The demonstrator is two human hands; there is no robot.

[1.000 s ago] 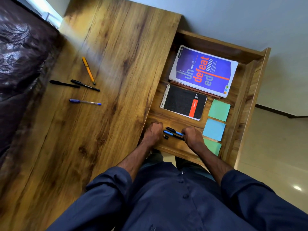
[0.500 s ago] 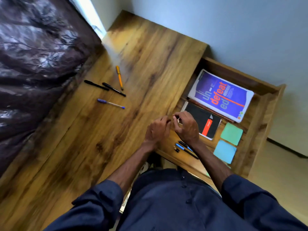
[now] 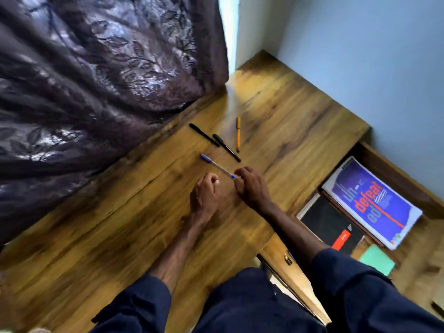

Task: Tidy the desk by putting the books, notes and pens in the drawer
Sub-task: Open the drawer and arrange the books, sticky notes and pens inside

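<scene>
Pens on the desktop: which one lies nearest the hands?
The clear pen with the purple cap, its tip at the right hand; the black pens and orange pen lie farther.

Four pens point(image 3: 204, 135) point(image 3: 226, 147) point(image 3: 238, 137) point(image 3: 217, 165), two books point(image 3: 370, 203) point(image 3: 329, 224), one note point(image 3: 377, 259)

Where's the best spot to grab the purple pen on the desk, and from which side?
Pinch the purple pen at the middle of its thin barrel, from straight above, a finger on each long side. It lies flat on the desk with bare wood either side, and the right hand hovers near its tip.
</scene>
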